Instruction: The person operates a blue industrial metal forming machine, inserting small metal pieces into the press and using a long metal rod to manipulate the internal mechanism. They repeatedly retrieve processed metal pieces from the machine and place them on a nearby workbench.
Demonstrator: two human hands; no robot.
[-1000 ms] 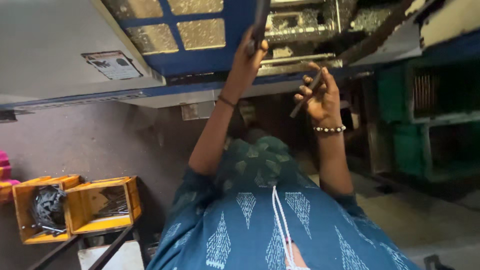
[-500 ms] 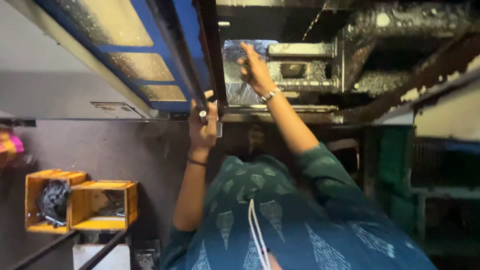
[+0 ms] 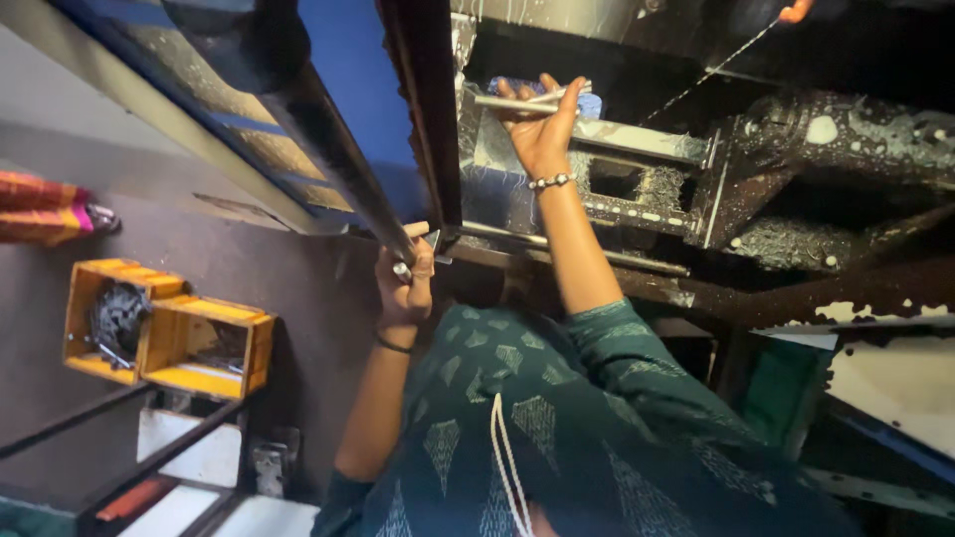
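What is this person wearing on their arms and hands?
Both hands are bare, with no gloves. The left hand has a thin dark band at the wrist; the right hand has a bracelet of pale beads. The sleeves are dark teal cloth with a lighter leaf-like pattern, ending near the elbows. A white cord hangs down the front of the garment.

Left hand raised, grip closed in a fist, forearm upright, right hand stretched higher, fingers curled, wrist beaded, arm extended
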